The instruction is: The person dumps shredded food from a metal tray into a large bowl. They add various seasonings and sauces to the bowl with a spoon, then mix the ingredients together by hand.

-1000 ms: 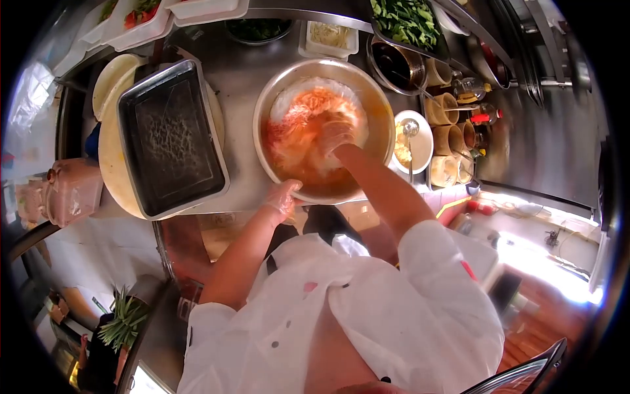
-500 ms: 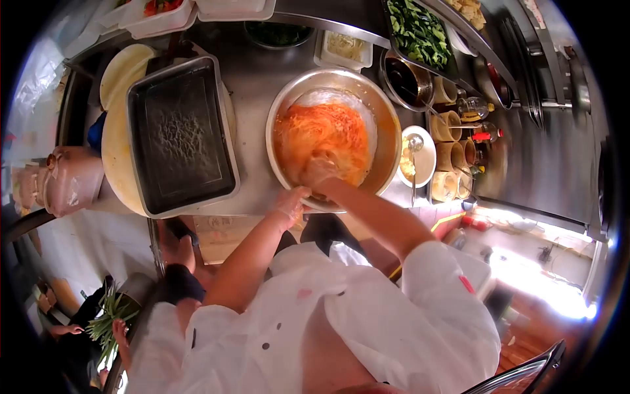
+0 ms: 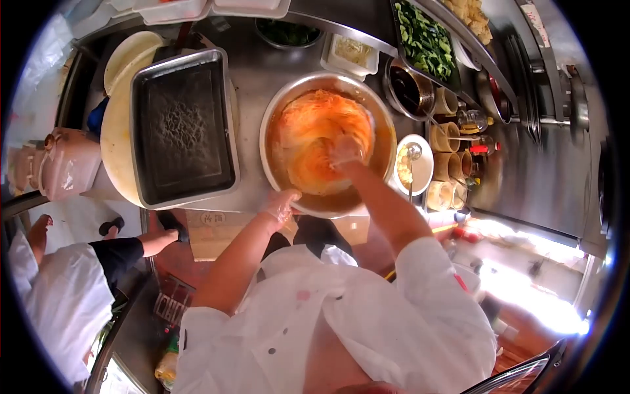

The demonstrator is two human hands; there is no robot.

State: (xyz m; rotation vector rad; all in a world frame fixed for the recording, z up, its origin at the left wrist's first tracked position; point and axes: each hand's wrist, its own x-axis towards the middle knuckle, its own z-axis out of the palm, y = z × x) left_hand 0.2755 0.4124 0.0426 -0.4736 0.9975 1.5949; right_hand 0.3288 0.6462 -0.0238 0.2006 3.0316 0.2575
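A large metal bowl (image 3: 271,172) holds an orange-red, wet mixture (image 3: 315,154) with streaks of white. My left hand (image 3: 282,205), in a clear glove, grips the bowl's near left rim, thumb on top. Inside the bowl, on the right side of the mixture, is my right hand (image 3: 346,152); motion smears its fingers. A white bowl (image 3: 425,169) with yellowish bits and a metal ladle (image 3: 413,152) stands just right of the metal bowl.
On the left, a dark rectangular tray (image 3: 184,128) lies over a round board (image 3: 117,154). Behind are a sprout container (image 3: 352,52), a pot of dark liquid (image 3: 408,87) and a tray of greens (image 3: 423,43). A person in white (image 3: 69,282) is at lower left.
My right hand has swept through the mixture, from the near side toward the right. The view has shifted slightly. The other person has moved further left, away from beside me.
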